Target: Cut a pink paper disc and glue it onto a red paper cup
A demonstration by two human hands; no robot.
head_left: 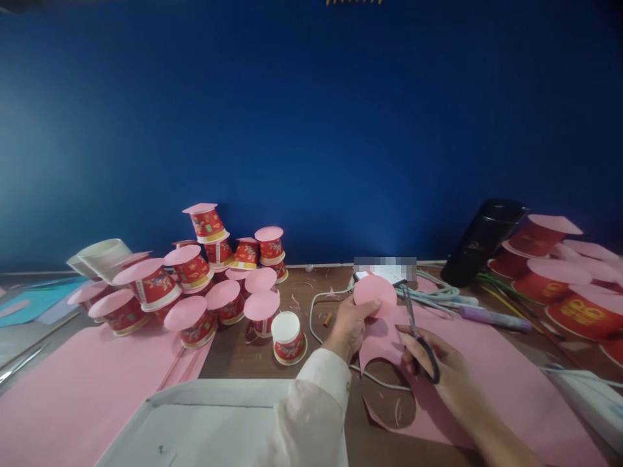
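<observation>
Blue at the far left: seeing a blue sheet (pixel 53 301) well out past the left end of the white tray (pixel 219 434), then a large pink sheet (pixel 87 383) just beside that end. Behind the tray, viewing red cups (pixel 158 288) standing rim-down in a crowd, some stacked, most wearing pink paper tops. Near the tray's far edge, finding one bare cup (pixel 289 347), showing its white base. Passing a white sleeve (pixel 316 389) over the tray's right end and, just beyond it, pinching a pink disc (pixel 374 290) in the left hand (pixel 346 327), pressing the thumb across its lower edge. Farther right of the tray, gripping scissors (pixel 412 316) in the right hand (pixel 448 376), clamping fingers around the black handles and pointing the blades up beside the disc. Under that hand, spotting a holed pink sheet (pixel 487 363). Farthest right of the tray, seeing a tilted black bottle (pixel 481 240) and more printed cups (pixel 586 316).
</observation>
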